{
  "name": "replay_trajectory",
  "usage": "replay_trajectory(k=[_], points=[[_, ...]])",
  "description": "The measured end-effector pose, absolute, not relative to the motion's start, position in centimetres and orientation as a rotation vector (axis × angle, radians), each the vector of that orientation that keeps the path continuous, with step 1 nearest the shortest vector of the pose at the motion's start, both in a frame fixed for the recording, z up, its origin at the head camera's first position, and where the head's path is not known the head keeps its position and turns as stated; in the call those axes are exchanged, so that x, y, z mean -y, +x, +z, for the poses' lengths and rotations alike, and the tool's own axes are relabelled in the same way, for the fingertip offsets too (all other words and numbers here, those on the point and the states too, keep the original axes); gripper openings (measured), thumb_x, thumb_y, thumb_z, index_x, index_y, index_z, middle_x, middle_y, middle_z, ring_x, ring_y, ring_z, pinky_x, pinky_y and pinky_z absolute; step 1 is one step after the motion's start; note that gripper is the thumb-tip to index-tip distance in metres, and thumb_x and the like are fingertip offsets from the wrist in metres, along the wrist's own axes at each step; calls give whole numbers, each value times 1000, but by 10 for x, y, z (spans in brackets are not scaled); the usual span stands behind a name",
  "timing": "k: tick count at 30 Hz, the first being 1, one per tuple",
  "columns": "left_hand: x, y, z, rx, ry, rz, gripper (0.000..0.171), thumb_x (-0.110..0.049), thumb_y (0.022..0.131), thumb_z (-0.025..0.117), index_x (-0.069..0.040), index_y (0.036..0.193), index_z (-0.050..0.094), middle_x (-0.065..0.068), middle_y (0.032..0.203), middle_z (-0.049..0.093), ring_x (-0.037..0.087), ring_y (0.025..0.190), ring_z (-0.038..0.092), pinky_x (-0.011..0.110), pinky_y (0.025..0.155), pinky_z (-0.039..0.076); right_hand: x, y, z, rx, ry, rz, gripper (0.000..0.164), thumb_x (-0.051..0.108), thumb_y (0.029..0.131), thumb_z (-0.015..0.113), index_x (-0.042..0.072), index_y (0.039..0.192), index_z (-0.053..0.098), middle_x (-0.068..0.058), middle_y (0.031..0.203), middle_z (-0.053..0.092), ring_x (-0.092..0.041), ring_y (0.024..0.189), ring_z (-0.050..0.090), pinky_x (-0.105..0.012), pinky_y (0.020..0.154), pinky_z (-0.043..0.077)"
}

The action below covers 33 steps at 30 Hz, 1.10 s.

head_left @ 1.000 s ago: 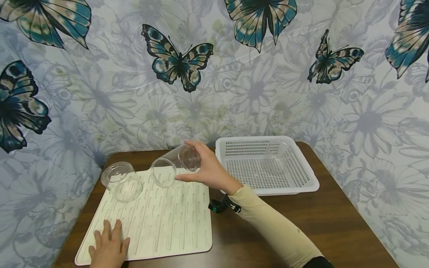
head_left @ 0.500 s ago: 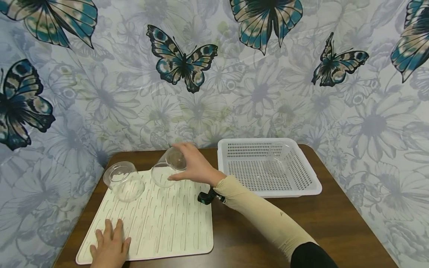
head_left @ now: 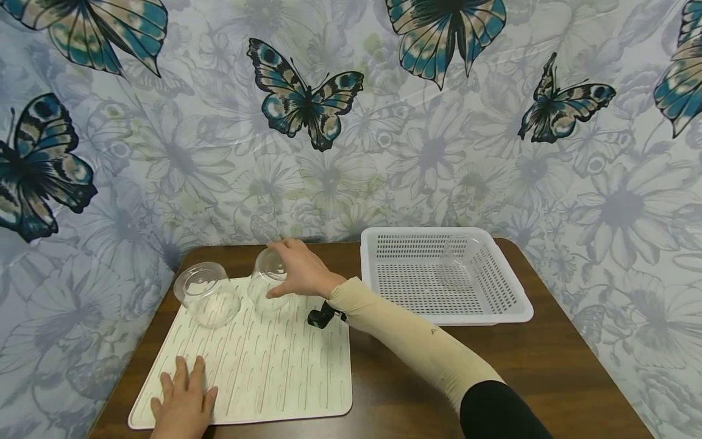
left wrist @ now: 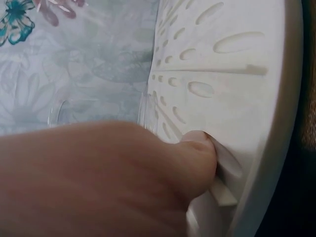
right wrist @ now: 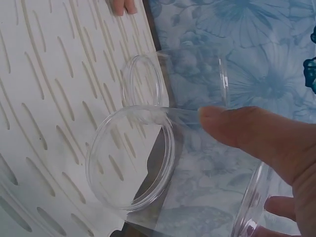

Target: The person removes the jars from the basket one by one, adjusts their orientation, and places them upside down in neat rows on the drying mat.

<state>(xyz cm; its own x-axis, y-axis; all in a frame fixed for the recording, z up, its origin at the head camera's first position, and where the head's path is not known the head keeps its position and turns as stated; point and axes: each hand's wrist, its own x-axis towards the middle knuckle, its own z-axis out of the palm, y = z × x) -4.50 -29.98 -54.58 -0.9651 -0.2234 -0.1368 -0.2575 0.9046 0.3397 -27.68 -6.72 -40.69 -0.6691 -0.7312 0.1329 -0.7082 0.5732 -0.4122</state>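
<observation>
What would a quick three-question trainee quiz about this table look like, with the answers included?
1. Short answer: Which of the person's hands holds a clear cup?
2. Multiple choice: What colour is the basket to the right of the ribbed mat? A black, B white, C red.
3. True or false: The left hand rests on the ribbed mat.

Key:
1. The right hand.
2. B.
3. True.

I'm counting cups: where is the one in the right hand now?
In the head view, the clear cup is left of centre at the back of the white ridged mat, between a second cup and the white basket.
</observation>
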Motion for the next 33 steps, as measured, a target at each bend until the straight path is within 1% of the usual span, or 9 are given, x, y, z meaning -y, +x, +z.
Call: replay_trajectory(k=[6,9,15,22,29,33], points=[[299,-44,-545,-2963,-368,554,72,-19,109,61,19,158,25,56,161,0,84,143,1,97,105,13,82,-275,-409,-2776,-1270,-563,106,46,84,97,14,168,43,-14,165,46,-29,152,44,-38,107,54],[299,-43,-546,-2950,-365,560,72,-19,110,61,19,159,25,56,161,0,85,143,0,97,105,12,88,-272,-408,-2789,-1261,-508,105,47,84,97,14,168,43,-13,161,49,-29,150,45,-35,105,55],[298,-43,-546,-2949,-374,562,72,-19,109,62,19,158,26,57,160,-1,85,143,0,97,105,12,97,-273,-410,-2781,-1229,-468,103,48,86,95,15,169,43,-11,162,49,-28,151,45,-35,102,57],[298,-43,-545,-2940,-384,577,72,-19,109,61,19,159,25,56,160,-1,83,144,-1,96,106,12,105,-276,-415,-2798,-1237,-386,103,51,87,94,14,169,43,-7,155,55,-26,143,50,-30,94,57],[302,-45,-542,-2906,-382,589,75,-22,110,61,19,160,23,57,160,-2,83,144,-3,96,106,11,112,-278,-418,-2791,-1238,-354,102,54,87,93,15,168,45,-7,155,55,-24,137,52,-26,88,55],[303,-46,-540,-2895,-376,589,75,-22,110,61,19,160,23,57,160,-2,83,144,-3,96,105,12,116,-280,-419,-2804,-1258,-311,102,56,87,92,15,168,45,-6,157,54,-24,139,52,-26,93,55]])
